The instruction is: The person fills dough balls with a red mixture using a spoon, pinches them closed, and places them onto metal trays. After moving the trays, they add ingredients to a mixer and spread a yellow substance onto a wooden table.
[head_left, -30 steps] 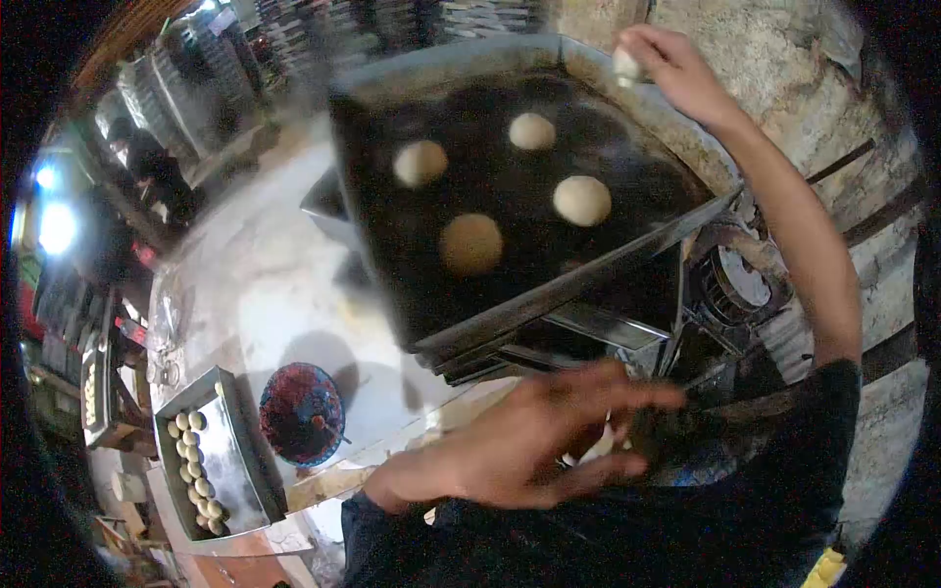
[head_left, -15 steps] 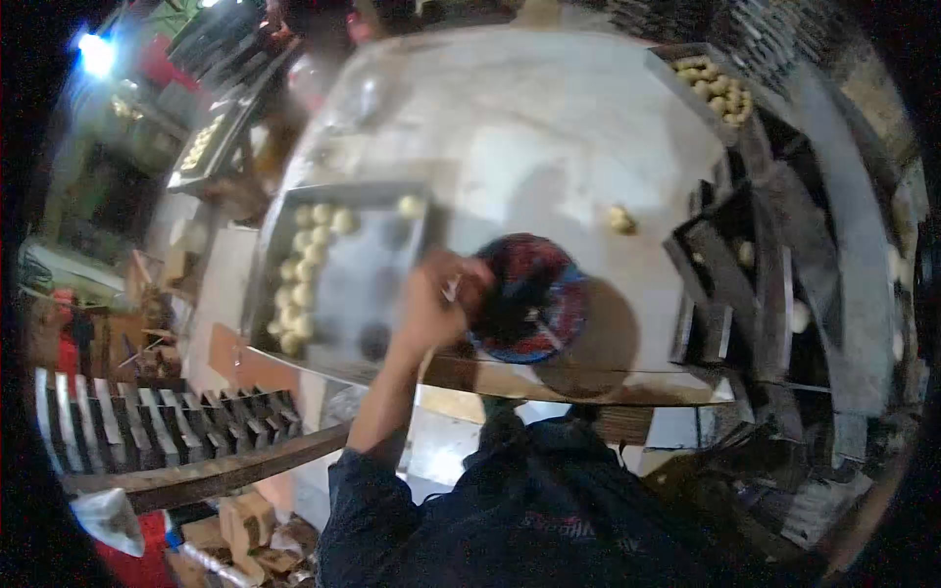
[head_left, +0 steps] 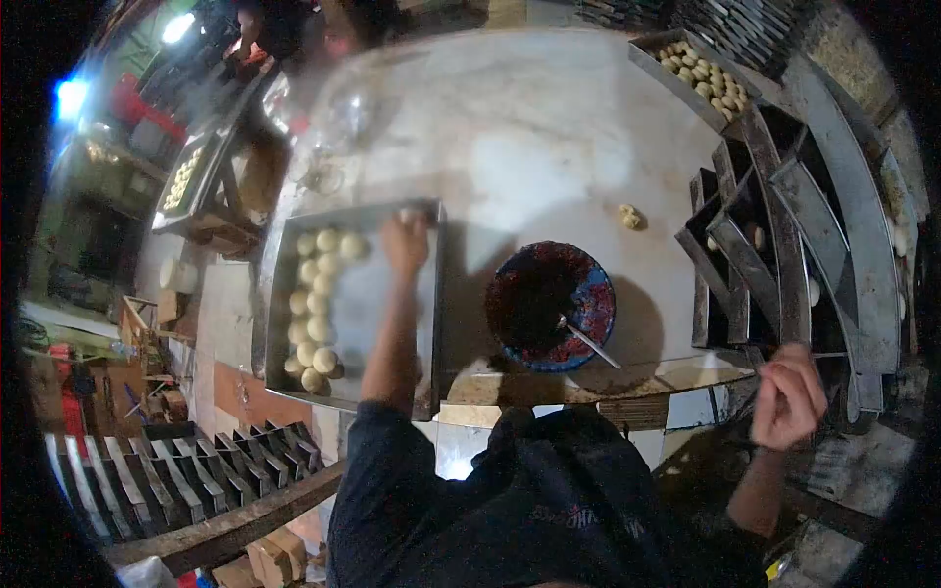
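My left hand (head_left: 404,243) is inside the metal tray (head_left: 438,294), at its far right corner. Its blurred fingers are closed around a pale dough ball (head_left: 407,216). Several more dough balls (head_left: 319,303) lie in rows along the tray's left side. Right of the tray stands a blue bowl (head_left: 600,312) of dark red filling, with a metal spoon (head_left: 591,345) leaning on its rim. My right hand (head_left: 789,397) hovers beyond the table's near right corner, beside the stacked metal pans. Its fingers are curled in, and nothing shows between them.
A small lump of dough (head_left: 631,217) sits on the table (head_left: 549,108). Stacked metal pans (head_left: 745,260) crowd the right side, some with dough inside. Another tray of dough balls (head_left: 642,57) is at the far right. Narrow metal moulds (head_left: 186,480) line a shelf at lower left.
My left hand has gone from the bowl's left edge to the tray's far right corner. My right hand has come into view at the right. The spoon now shows clearly in the bowl.
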`<state>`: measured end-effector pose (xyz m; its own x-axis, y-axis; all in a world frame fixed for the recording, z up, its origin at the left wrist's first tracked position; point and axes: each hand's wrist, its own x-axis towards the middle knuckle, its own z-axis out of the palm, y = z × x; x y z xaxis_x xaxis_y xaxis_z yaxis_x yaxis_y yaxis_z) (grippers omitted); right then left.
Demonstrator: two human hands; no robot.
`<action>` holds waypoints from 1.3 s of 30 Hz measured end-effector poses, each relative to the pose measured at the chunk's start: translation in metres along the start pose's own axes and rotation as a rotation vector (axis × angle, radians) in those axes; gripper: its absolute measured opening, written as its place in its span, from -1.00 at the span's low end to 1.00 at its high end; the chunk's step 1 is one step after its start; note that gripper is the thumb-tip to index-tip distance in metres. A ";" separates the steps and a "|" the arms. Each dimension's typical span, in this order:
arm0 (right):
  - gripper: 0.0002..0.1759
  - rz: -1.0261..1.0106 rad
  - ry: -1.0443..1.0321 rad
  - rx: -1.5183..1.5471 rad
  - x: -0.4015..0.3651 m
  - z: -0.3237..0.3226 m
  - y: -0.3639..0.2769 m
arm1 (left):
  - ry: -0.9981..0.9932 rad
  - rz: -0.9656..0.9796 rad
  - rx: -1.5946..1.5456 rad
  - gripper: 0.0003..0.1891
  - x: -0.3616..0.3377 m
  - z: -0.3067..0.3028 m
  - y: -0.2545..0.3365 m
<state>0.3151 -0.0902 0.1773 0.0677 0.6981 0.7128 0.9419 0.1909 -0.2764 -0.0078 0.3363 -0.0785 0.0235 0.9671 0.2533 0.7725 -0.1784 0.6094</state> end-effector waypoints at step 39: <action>-0.68 0.343 -0.277 0.794 -0.093 0.183 -0.155 | -0.619 -0.608 -1.992 -0.57 -0.378 -0.160 0.090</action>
<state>0.1023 -0.0581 0.0358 0.1246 0.9258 0.3570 0.3736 0.2895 -0.8812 -0.0484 -0.0739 0.0005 0.5592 0.8095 -0.1791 -0.7249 0.5822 0.3681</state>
